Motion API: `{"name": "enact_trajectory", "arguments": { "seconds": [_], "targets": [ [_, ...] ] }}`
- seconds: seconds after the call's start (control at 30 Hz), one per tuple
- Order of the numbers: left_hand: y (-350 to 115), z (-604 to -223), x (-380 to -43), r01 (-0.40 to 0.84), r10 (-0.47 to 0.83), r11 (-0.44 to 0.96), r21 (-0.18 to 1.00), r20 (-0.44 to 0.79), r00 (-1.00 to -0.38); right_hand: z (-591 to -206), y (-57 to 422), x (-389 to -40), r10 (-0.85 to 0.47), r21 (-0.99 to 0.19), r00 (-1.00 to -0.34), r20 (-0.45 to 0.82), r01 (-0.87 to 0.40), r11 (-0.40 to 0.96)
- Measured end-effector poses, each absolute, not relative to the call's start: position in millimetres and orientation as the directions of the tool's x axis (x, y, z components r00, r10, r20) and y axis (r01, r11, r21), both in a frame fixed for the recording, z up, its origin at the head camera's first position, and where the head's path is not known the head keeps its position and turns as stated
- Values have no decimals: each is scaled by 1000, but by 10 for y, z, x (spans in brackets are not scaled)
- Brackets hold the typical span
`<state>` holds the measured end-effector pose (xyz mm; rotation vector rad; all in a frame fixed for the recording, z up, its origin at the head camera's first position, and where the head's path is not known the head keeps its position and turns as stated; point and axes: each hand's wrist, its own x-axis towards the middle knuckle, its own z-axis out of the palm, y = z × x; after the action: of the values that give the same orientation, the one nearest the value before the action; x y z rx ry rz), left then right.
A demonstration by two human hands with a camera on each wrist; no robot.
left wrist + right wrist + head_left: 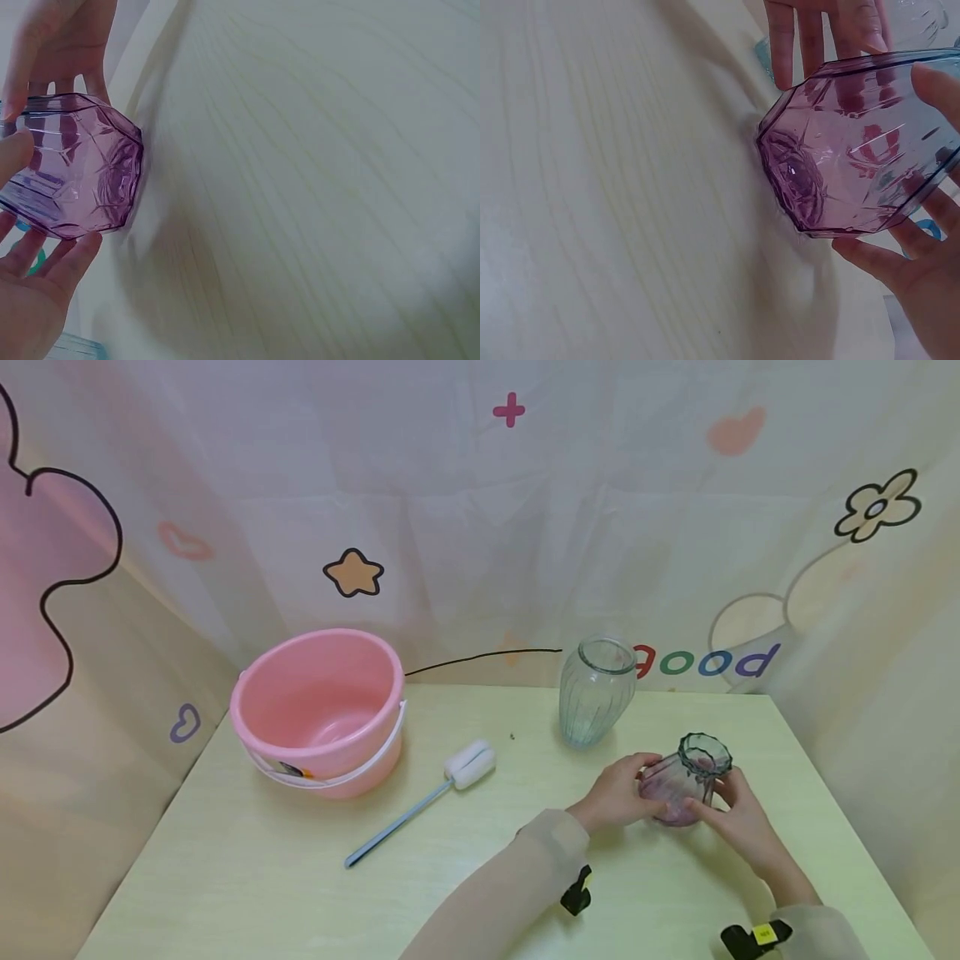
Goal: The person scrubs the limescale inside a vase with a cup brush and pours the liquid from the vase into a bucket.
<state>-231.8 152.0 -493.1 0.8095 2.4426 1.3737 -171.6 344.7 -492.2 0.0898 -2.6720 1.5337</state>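
Note:
Both hands hold a small glass vase (678,789), purple at its base and clear blue-grey towards a ruffled rim. My left hand (618,789) grips its left side, fingers behind and thumb in front. On the other side, my right hand (738,814) curls round it with the thumb across the front. Faceted purple glass (94,169) shows between the hands in the left wrist view. In the right wrist view the vase (840,150) seems upright, its base close to the table; contact is unclear. Behind and to the left stands a taller ribbed clear glass vase (596,693).
A pink bucket (322,760) with a white handle stands at the table's back left. Between it and the vases lies a sponge-headed bottle brush (420,810) with a blue-grey handle. A printed curtain (465,527) hangs behind the pale wooden table (262,885).

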Motion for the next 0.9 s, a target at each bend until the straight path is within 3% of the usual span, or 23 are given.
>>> {"name": "enact_trajectory", "arguments": {
  "seconds": [0.9],
  "targets": [
    [1051, -4977, -2247, 413, 498, 371, 832, 197, -845, -4893, 2995, -1703, -74, -850, -991, 110, -133, 510]
  ]
}}
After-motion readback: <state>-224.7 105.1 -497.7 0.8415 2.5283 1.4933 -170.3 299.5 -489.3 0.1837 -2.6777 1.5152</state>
